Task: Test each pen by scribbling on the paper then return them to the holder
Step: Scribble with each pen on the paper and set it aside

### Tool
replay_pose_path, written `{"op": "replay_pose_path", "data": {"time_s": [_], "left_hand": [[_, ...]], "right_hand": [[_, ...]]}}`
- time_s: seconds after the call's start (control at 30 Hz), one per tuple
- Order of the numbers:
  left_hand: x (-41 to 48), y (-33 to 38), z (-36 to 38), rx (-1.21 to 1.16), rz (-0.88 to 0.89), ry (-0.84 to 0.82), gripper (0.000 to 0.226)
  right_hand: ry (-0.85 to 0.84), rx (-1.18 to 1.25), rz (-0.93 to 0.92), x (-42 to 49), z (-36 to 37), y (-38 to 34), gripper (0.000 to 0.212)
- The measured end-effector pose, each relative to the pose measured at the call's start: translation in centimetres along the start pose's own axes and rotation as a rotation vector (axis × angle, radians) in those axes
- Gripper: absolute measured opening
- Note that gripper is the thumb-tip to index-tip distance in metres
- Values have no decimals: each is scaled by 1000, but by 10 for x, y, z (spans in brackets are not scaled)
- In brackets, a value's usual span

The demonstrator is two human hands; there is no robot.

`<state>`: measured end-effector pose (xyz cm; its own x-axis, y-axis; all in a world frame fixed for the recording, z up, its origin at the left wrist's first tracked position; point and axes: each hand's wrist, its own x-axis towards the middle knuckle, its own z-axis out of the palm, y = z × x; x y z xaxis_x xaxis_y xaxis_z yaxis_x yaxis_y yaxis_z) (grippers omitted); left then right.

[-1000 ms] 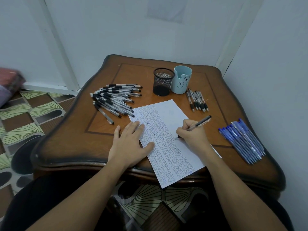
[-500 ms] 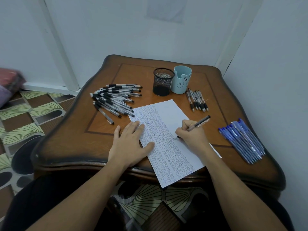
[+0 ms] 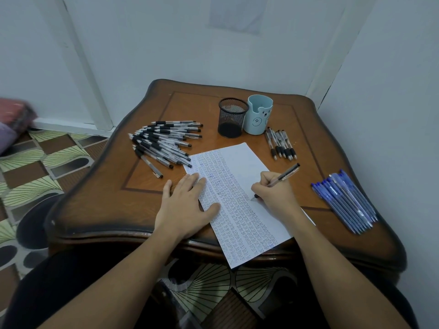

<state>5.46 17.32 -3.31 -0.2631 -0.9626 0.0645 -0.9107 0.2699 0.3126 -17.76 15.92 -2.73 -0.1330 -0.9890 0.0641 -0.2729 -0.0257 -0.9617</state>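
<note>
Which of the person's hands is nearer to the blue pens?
Right. The right hand, gripping a pen over the paper, is left of the blue pens; the left hand presses the paper's opposite edge.

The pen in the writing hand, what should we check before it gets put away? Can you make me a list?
1. Right hand grips the black-ended plastic pen: ok.
2. Pen tip touches the white paper sheet: ok.
3. Left hand rests flat on the paper's edge, steadying it: ok.
4. This pen left a fresh ink mark: cannot tell.
5. Black mesh pen holder stands upright with its top open: ok.
</note>
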Motion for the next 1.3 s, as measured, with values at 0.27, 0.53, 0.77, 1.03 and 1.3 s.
{"op": "replay_pose_path", "data": {"time_s": [0.27, 0.53, 0.77, 1.03, 1.3], "left_hand": [[0, 0, -1, -2, -3, 4, 92], [0, 0, -1, -1, 0, -4, 93], [0, -1, 0, 6, -4, -5, 93], [-1, 0, -1, -9, -2, -4, 93], [-1, 2, -3, -6, -10, 5, 92]], "right_hand": [[17, -4, -10, -1, 3, -1, 44], [151, 293, 173, 6, -7, -10, 37], [134, 412, 269, 7, -11, -20, 41], [120, 310, 293, 4, -9, -30, 32], [18, 313, 406, 33, -27, -38, 33]]}}
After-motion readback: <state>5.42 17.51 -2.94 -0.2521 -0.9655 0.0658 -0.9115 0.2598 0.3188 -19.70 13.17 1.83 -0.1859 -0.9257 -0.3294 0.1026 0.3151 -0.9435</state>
